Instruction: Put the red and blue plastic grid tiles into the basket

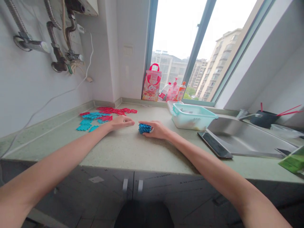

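Note:
My right hand (157,129) is closed around a small stack of blue plastic pieces (144,128) with notched edges, held at the countertop. Its fingers lie over the top and the thumb is underneath; part of the stack is hidden by the palm. Just left of it, my left hand (122,122) reaches over the counter with loosely extended fingers, and no object shows in it. Beyond and left of that hand lie flat, notched blue pieces (85,123) and red pieces (106,110), spread out and partly overlapping.
A turquoise plastic bin (196,120) stands right of my hands, beside the metal sink (234,134). A phone (215,145) lies in front of the bin. Bottles (173,91) and a pink bag (152,85) line the windowsill. A green box (293,161) sits at the right.

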The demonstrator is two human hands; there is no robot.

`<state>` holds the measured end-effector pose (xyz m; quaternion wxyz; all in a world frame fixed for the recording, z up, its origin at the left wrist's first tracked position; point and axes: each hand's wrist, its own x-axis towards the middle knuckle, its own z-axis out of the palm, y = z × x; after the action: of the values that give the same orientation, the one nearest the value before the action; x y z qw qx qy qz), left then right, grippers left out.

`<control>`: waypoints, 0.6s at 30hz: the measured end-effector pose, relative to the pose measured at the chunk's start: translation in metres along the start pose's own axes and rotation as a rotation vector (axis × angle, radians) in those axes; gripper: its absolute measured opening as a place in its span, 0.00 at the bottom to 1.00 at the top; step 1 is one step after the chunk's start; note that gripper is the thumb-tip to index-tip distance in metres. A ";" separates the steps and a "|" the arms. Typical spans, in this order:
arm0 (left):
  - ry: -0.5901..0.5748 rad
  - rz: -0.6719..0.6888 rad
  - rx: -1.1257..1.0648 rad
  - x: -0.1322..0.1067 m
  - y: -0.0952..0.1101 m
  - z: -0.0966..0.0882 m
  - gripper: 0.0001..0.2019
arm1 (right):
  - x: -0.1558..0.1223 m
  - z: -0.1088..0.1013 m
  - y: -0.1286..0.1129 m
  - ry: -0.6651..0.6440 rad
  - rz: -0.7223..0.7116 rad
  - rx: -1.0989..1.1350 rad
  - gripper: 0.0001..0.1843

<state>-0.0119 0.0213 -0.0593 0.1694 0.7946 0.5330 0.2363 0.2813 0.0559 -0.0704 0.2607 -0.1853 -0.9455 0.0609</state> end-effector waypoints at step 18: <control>-0.008 -0.041 0.015 -0.003 0.007 -0.002 0.24 | -0.013 -0.090 0.042 0.353 0.059 -0.529 0.36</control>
<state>-0.0087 0.0160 -0.0550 0.1703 0.7858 0.5501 0.2257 0.3512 0.0916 -0.0085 0.3617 -0.2819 -0.8629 -0.2124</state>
